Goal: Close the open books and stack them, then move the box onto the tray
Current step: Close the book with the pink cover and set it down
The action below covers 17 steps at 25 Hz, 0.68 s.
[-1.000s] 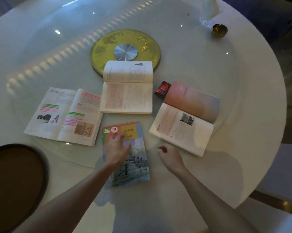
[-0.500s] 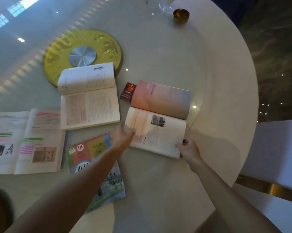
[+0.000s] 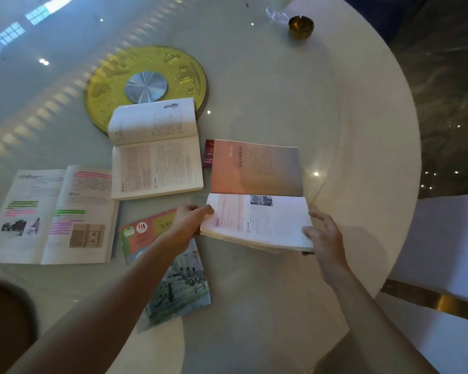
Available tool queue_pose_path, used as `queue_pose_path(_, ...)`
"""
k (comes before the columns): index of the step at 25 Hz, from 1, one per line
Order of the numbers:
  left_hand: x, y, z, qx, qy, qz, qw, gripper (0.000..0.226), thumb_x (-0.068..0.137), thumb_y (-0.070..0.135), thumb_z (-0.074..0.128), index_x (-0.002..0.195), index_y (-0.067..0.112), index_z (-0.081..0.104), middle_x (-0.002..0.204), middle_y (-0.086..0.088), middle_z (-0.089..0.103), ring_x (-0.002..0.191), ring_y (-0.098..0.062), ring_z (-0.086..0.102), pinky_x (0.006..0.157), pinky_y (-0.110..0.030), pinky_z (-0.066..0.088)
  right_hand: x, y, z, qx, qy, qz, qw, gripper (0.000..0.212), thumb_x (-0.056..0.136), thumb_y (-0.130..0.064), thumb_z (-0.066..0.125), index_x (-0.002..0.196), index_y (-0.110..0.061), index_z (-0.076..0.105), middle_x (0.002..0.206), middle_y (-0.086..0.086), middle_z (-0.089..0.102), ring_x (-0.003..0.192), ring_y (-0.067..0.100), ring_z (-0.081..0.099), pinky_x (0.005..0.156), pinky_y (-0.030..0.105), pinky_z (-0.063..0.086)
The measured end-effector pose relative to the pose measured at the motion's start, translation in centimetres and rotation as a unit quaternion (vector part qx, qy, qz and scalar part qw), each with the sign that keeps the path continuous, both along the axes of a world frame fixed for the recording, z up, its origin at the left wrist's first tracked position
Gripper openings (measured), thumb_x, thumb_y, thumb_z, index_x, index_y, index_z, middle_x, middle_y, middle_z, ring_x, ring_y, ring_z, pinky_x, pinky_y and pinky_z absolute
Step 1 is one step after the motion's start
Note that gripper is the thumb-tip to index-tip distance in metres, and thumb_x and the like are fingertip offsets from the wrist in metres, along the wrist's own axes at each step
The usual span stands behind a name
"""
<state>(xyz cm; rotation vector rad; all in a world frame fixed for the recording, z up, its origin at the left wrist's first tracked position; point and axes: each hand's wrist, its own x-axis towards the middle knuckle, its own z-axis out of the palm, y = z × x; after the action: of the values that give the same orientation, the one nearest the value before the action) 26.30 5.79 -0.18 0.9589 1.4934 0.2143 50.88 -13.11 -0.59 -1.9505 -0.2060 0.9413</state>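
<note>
An open book with an orange page [image 3: 257, 195] lies at the right; its near half is lifted off the table. My left hand [image 3: 189, 222] grips that half's left edge, my right hand [image 3: 321, 236] its right corner. A closed colourful book [image 3: 170, 276] lies under my left forearm. Two more open books lie flat: a white one [image 3: 154, 149] in the middle and a highlighted one [image 3: 54, 214] at the left. A small dark red box [image 3: 208, 153] peeks out beside the orange page. The dark round tray [image 3: 3, 317] shows at the lower left.
A yellow disc with a metal hub [image 3: 146, 85] sits at the centre of the round white table [image 3: 335, 103]. A small brass bowl [image 3: 300, 26] stands at the far edge. The table rim curves close on the right, next to a white seat [image 3: 448, 238].
My hands left the closed colourful book, reached the right open book and raised its near half. The view swung to the right.
</note>
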Motion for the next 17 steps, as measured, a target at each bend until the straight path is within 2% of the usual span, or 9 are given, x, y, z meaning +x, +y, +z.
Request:
queue_pose_path(3,-1.3,0.1,0.9,-0.062,-0.113,0.028,0.991,0.019,0.087,0.016,0.072,0.093,-0.002,0.069,0.081,-0.017,0.07,0.056,-0.017,0.062,0.045,-0.023,0.048,0.4,-0.2,2.1,0.055,0.057,-0.035,0.996,0.021,0.086,-0.002,0.062,0.088,-0.016,0.078,0.09,0.004,0.071,0.062,0.017,0.062,0.042,0.029,0.051)
queue_pose_path(6,-1.6,0.2,1.3,-0.108,-0.169,0.064,0.978,0.025,0.089,0.021,0.071,0.096,-0.003,0.07,0.074,-0.016,0.068,0.05,-0.014,0.062,0.043,-0.02,0.05,0.9,0.4,3.2,0.082,0.104,-0.042,0.99,0.018,0.091,-0.006,0.059,0.09,-0.002,0.076,0.082,0.012,0.07,0.055,0.02,0.064,0.049,0.032,0.057)
queue_pose_path(9,-1.1,0.4,1.1,-0.114,-0.197,0.081,0.97,0.034,0.097,0.033,0.064,0.104,0.0,0.068,0.086,-0.014,0.075,0.071,-0.021,0.069,0.055,-0.024,0.06,1.1,2.0,3.4,0.101,0.157,-0.04,0.982,0.024,0.099,-0.023,0.057,0.093,-0.007,0.072,0.078,0.011,0.076,0.061,0.024,0.071,0.065,0.037,0.061)
queue_pose_path(11,-0.5,0.8,0.8,-0.107,-0.185,0.081,0.974,0.041,0.097,0.042,0.06,0.105,0.003,0.066,0.098,-0.015,0.072,0.085,-0.026,0.066,0.064,-0.028,0.061,1.4,3.2,2.8,0.101,0.162,-0.039,0.981,0.03,0.103,-0.035,0.056,0.092,-0.012,0.072,0.077,0.009,0.078,0.063,0.022,0.073,0.069,0.038,0.06)
queue_pose_path(13,0.3,1.1,0.2,-0.083,-0.137,0.079,0.984,0.046,0.097,0.046,0.058,0.112,0.003,0.066,0.101,-0.014,0.072,0.087,-0.026,0.067,0.073,-0.033,0.059,2.1,4.2,2.0,0.09,0.162,-0.025,0.982,0.034,0.102,-0.047,0.056,0.095,-0.017,0.072,0.076,0.005,0.077,0.066,0.019,0.072,0.067,0.037,0.058)
queue_pose_path(15,1.0,1.0,-0.3,-0.042,-0.056,0.07,0.995,0.047,0.096,0.04,0.062,0.124,0.003,0.062,0.096,-0.01,0.069,0.079,-0.02,0.064,0.069,-0.029,0.053,2.7,5.1,1.2,0.071,0.164,0.001,0.984,0.035,0.1,-0.051,0.058,0.109,-0.02,0.071,0.081,0.006,0.073,0.068,0.02,0.07,0.067,0.036,0.056)
queue_pose_path(17,1.3,0.9,-1.3,-0.001,0.029,0.048,0.998,0.055,0.092,0.029,0.07,0.137,0.003,0.05,0.107,-0.009,0.063,0.084,-0.016,0.06,0.072,-0.027,0.049,3.2,5.7,0.3,0.046,0.157,0.031,0.986,0.03,0.1,-0.048,0.061,0.114,-0.023,0.066,0.088,0.01,0.069,0.069,0.022,0.067,0.066,0.035,0.054)
